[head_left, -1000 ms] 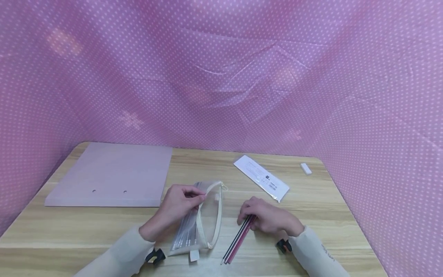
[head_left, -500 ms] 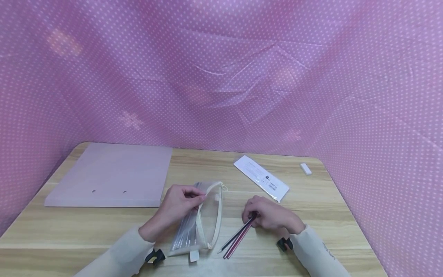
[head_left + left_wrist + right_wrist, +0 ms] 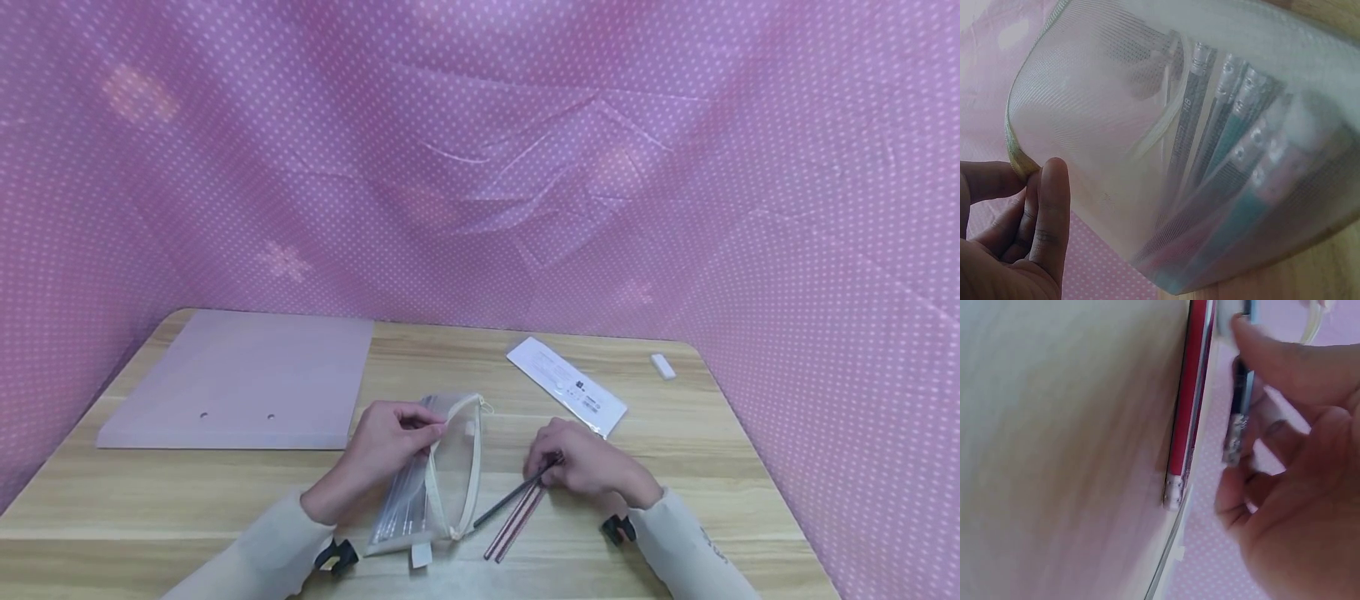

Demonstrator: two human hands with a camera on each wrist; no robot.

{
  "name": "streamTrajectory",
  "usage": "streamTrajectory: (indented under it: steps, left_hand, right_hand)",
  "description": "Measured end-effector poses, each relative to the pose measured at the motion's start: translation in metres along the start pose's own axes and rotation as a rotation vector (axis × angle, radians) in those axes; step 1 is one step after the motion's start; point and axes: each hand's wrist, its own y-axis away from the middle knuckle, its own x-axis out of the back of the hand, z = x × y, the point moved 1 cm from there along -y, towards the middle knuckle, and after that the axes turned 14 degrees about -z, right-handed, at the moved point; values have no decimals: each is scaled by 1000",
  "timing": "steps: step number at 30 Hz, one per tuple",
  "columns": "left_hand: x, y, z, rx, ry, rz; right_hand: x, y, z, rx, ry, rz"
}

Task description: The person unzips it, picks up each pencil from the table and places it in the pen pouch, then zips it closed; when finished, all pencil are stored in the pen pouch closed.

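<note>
My left hand pinches the zipper edge of a see-through mesh pencil pouch, whose mouth gapes toward the right. Inside it, several pencils with metal ferrules show through the mesh in the left wrist view. In my right hand a black pencil is gripped near its ferrule end; its far end reaches the pouch's lower front corner. Whether that end is inside the mouth I cannot tell. Red pencils lie on the table just below the right hand, apart from the black one in the right wrist view.
A pale flat binder with two holes lies at the back left of the wooden table. Behind the right hand is a white printed packet, and a white eraser sits farther right. Pink dotted cloth surrounds the table.
The black pencil has separated from the red ones, and its far end has swung left to the pouch. The red pencils now lie on the table. My left hand and the pouch stayed put.
</note>
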Motion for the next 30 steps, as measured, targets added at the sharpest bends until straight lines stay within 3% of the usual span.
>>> streamTrajectory:
  steps: [15,23,30]
  left_hand:
    - [1,0,-2,-17,1,-19]
    - [-1,1,0,-15,-4,-9]
    - [-1,2,2,-7,-5,14]
  right_hand:
    - [5,2,-16,50,-392,49]
    - [1,-3,-22,45,-604,22]
    - [-6,-10,-26,-21,-752,-37]
